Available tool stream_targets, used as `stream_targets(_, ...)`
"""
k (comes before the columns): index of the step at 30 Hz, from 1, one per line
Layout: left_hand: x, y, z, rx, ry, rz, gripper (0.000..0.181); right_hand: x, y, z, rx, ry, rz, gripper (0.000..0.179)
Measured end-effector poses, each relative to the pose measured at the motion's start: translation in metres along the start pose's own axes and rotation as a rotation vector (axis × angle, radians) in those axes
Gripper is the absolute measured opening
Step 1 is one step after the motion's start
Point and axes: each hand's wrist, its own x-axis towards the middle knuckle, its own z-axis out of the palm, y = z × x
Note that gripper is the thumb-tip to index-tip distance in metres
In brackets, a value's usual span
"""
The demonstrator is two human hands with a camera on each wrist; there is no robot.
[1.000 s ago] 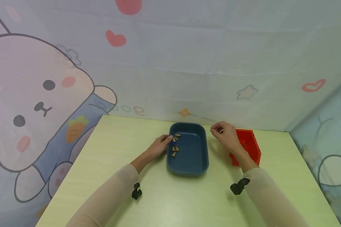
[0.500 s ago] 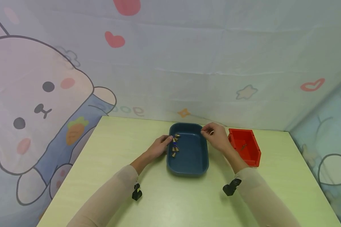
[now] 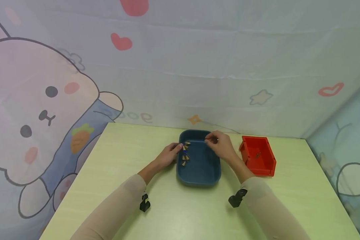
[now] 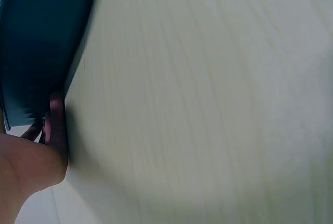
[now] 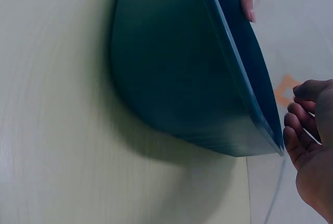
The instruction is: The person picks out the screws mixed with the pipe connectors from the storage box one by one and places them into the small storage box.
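A dark blue plastic basin [image 3: 198, 170] stands mid-table. Along its left inside wall lie several small brass-coloured pieces [image 3: 184, 157] with a bit of blue among them. My left hand [image 3: 167, 155] grips the basin's left side, thumb over the rim and fingers outside against the wall. In the left wrist view those fingers [image 4: 56, 120] press the basin wall from below. Above the basin's right rim hovers my right hand [image 3: 220, 145], thumb and index fingertips brought together. The right wrist view shows its fingers [image 5: 294, 125] curled; whether a small thing is pinched there is hidden.
To the right stands a red open-front bin [image 3: 265, 171] with a small metallic piece [image 3: 258, 155] inside. A printed fabric backdrop [image 3: 180, 83] rises behind the pale table [image 3: 180, 213]. Small black cameras [image 3: 238, 198] are strapped to both wrists.
My right hand has moved left, away from the red bin and over the blue basin's right rim, fingertips still together. The left hand has kept its hold on the basin.
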Motion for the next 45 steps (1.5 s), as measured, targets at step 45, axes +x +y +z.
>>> stream_targets(45, 0.001, -0.001, 0.001, 0.035, 0.012, 0.009, 0.065, 0.003, -0.008, 0.030, 0.037, -0.004, 0.044, 0.009)
